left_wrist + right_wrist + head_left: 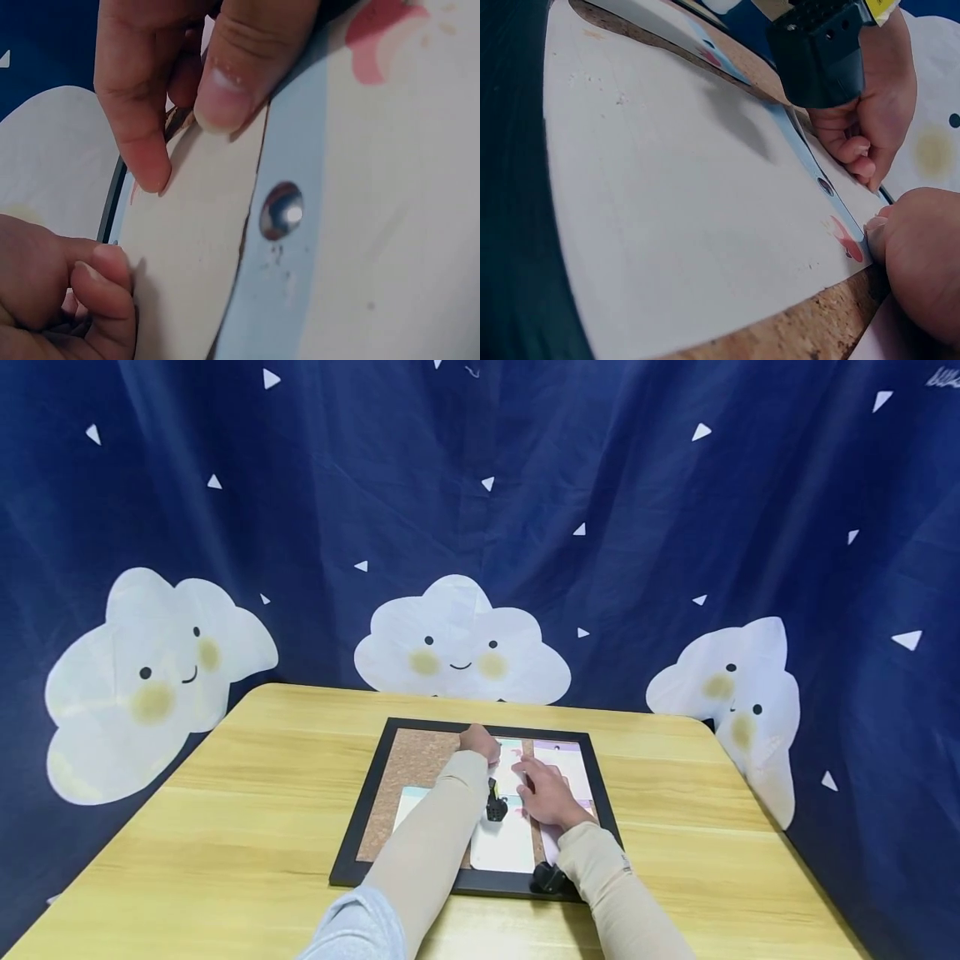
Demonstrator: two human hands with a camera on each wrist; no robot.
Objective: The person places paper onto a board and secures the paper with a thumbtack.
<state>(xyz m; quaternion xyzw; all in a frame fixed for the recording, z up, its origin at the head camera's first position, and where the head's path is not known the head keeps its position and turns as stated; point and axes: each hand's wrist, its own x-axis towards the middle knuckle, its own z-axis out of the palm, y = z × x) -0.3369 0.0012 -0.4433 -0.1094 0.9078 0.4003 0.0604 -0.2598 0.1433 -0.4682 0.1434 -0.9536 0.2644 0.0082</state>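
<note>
A cork board (420, 753) in a black frame lies on the table with several paper cards on it. My left hand (480, 743) is at the far edge of the upper middle card (191, 247). Its fingers are curled, tips against the card; whatever lies between them is hidden. My right hand (553, 792) rests on the same card with thumb and fingers spread apart. Nearer me is the lower middle card (502, 847), with a blue band and a pink print. A shiny round thumbtack (282, 211) sits in that band.
A purple-topped card (572, 768) lies at the board's upper right, and another card (411, 800) at its left. Small black cameras (496, 808) are strapped to both wrists. The wooden table (225, 818) surrounds the frame; a blue cloud curtain (465, 443) hangs behind.
</note>
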